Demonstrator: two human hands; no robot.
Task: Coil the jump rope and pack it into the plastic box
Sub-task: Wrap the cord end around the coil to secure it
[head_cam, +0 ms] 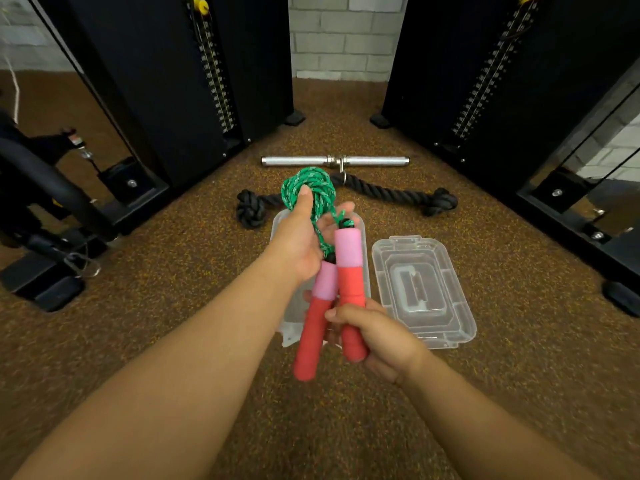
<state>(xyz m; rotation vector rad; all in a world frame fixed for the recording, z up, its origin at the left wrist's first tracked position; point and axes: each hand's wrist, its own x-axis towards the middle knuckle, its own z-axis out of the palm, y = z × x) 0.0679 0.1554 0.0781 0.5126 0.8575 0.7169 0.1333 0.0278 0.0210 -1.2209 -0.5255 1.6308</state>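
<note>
Jump rope is off the floor, held over the open plastic box (290, 327). Left hand (300, 242) grips the green cord coil (308, 188), thumb pinning the loops. Right hand (375, 332) is wrapped round the two foam handles (349, 271). Lid (420, 289) lies just beside the box, on its right.

Handling guess: light and easy to carry. The cord is limp and likely springs loose if unpinned. Foam handles are stiff and grippy. Hold the coil at its crossing and keep the handles together.
</note>
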